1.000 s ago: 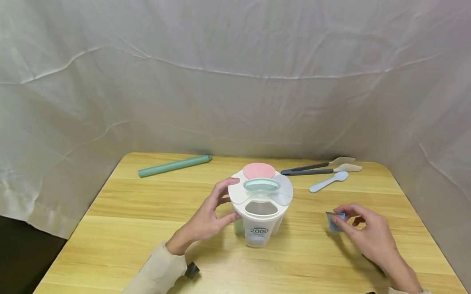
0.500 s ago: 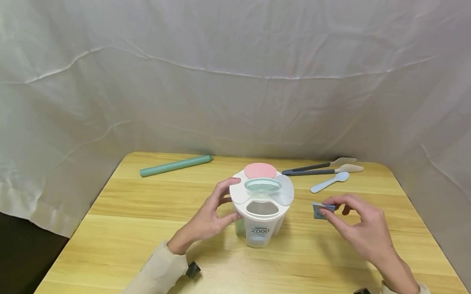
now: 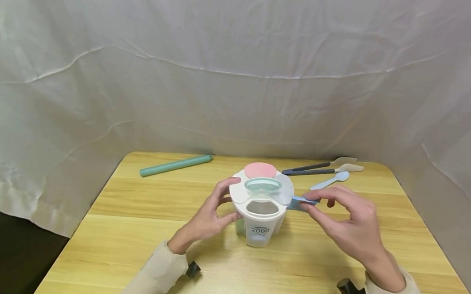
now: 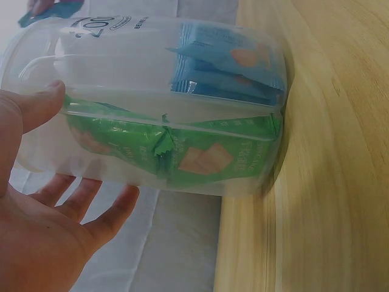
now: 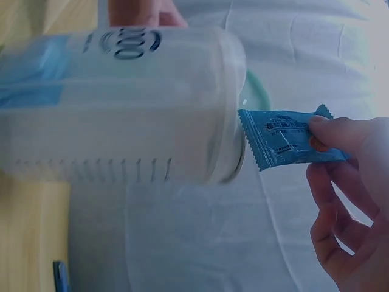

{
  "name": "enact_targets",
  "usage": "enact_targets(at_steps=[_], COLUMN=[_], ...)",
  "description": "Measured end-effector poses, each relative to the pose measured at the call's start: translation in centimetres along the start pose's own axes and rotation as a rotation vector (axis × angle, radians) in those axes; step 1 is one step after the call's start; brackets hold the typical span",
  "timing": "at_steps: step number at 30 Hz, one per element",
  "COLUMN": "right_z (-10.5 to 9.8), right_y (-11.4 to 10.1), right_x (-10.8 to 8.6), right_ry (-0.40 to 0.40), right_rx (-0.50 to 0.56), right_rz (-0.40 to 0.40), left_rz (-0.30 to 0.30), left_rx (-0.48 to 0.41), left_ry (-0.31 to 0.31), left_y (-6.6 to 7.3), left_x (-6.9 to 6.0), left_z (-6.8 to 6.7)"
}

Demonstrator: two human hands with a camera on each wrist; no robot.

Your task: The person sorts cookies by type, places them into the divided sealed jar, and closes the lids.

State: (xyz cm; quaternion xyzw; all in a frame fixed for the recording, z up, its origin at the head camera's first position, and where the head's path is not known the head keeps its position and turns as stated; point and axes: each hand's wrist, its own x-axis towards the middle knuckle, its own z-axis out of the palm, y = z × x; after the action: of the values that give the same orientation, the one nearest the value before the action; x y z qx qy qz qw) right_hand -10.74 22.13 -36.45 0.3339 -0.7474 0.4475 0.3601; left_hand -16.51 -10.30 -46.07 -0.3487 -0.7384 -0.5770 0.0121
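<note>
A clear storage container (image 3: pixel 260 232) with a white lid (image 3: pixel 239 192) stands upright at the table's middle. Its mint flap (image 3: pixel 263 185) is raised behind a hole in the front section. My left hand (image 3: pixel 205 221) holds the container's left side, thumb in front and fingers toward the back. Between thumb and fingers, my right hand (image 3: pixel 353 220) pinches a blue snack packet (image 5: pixel 282 139) beside the lid's right rim. Whether packet and rim touch, I cannot tell. Through the wall, the left wrist view shows blue packets (image 4: pixel 231 64) and green packets (image 4: pixel 213 155) in separate compartments.
Behind the container to the right lie dark-handled tongs (image 3: pixel 318 170) and a pale blue spoon (image 3: pixel 331 180), partly covered by the right hand. A green tube-like stick (image 3: pixel 176 165) is at the back left. Grey cloth (image 3: pixel 238 98) hangs behind the wooden table (image 3: pixel 134 248).
My right hand has carried the blue packet leftward and slightly up, from over the table at right to the lid's edge. The left hand and container have stayed put.
</note>
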Motion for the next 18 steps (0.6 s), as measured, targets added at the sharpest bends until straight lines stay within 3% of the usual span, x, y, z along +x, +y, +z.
enact_targets(at_steps=[8, 18], right_z=[1.8, 3.7], right_y=[-0.8, -0.9], right_x=[1.6, 2.0], right_ry=[-0.024, -0.072], right_rx=[0.081, 0.095], right_rz=[-0.064, -0.061], left_rz=[0.001, 0.002], left_rx=[-0.001, -0.004], left_ry=[-0.001, 0.002], left_y=[0.1, 0.1], left_x=[0.0, -0.1], left_z=[0.0, -0.1])
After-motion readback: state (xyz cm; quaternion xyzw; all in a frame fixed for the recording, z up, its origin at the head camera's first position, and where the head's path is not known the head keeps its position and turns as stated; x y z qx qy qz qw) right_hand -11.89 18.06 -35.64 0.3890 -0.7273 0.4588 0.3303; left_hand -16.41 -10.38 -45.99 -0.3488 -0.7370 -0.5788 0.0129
